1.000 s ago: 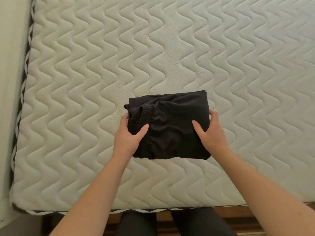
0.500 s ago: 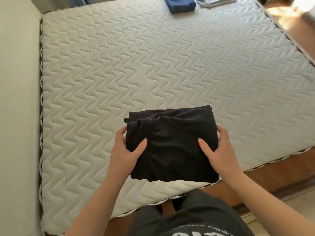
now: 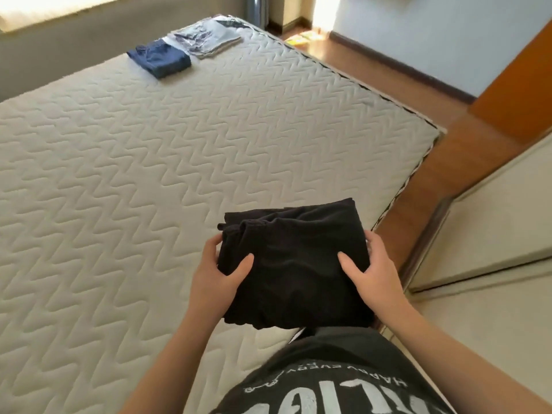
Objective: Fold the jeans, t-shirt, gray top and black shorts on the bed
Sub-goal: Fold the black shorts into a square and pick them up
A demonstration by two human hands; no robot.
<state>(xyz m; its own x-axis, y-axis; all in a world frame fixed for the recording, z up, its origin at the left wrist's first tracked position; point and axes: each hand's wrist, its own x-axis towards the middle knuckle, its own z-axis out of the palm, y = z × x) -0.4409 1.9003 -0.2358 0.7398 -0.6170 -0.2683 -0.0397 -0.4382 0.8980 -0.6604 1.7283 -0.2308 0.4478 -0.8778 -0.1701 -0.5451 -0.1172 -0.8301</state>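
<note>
Low in the centre of the frame, I see the folded black fabric shorts (image 3: 294,258) held between both hands near the lower right corner of the cream quilted mattress (image 3: 149,180). My left hand (image 3: 219,277) grips the bundle's left edge, thumb on top and fingers curled round the side; my right hand (image 3: 375,271) grips its right edge likewise, thumb on the cloth. Whether the bundle rests on the mattress I cannot tell. At upper left lie the folded dark blue jeans (image 3: 159,58), touching a folded pale gray garment (image 3: 206,40) to their right. A dark printed t-shirt (image 3: 343,377) fills the bottom edge.
</note>
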